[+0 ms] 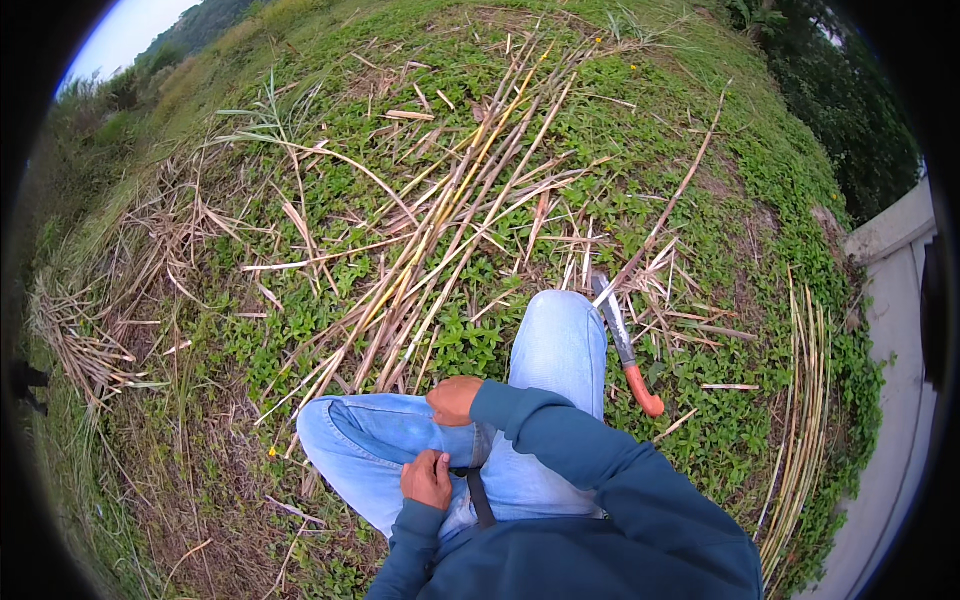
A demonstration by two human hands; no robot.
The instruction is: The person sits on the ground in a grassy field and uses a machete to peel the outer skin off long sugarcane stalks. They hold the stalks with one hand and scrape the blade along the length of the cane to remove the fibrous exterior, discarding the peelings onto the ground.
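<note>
I sit on the ground with my legs, in blue jeans (370, 440), folded in front of me. My left hand (427, 479) is above my lap with its fingers curled in. Whatever it may grip is too small to make out. A dark strap (481, 498) hangs beside it. My right hand (455, 401) is closed against the left leg of the jeans, and its fingertips are hidden. Beside my right knee lies a machete (616, 325) with an orange-brown handle. A pile of long yellow and brown cane stalks (450, 205) stretches away beyond my knees.
At the right, a bundle of thin stalks (797, 400) lies near a pale concrete wall (895, 330). A single long stalk (680, 190) slants from the machete. Dry, cut stems (85, 350) are heaped at the far left. Husk scraps (665, 290) litter the green plants.
</note>
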